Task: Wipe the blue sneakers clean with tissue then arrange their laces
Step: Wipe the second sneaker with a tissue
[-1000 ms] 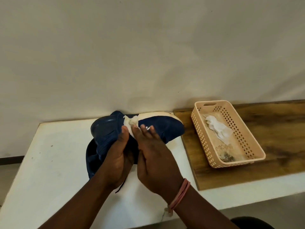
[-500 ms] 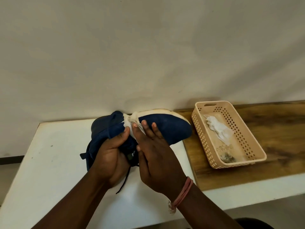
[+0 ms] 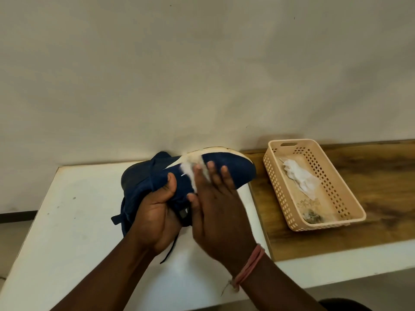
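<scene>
I hold a blue sneaker [image 3: 233, 168] with a cream sole on its side above the white table [image 3: 67, 221], toe pointing right. My left hand [image 3: 155, 212] grips its upper near the tongue, thumb on top. My right hand [image 3: 217, 203] presses a white tissue [image 3: 190, 169] against the sneaker's side with straight fingers. A second blue sneaker [image 3: 132, 176] lies under and behind it, mostly hidden. A dark lace [image 3: 169, 250] dangles below my left hand.
A peach plastic basket [image 3: 350, 194] sits on a wooden board [image 3: 381, 176] to the right, holding used white tissue [image 3: 301, 176] and some dirt. A plain wall stands right behind the table. The table's front edge is close to me.
My right hand has slid the tissue rightward along the sneaker's side towards the toe. The left hand has kept its grip, and the sneaker has shifted slightly right.
</scene>
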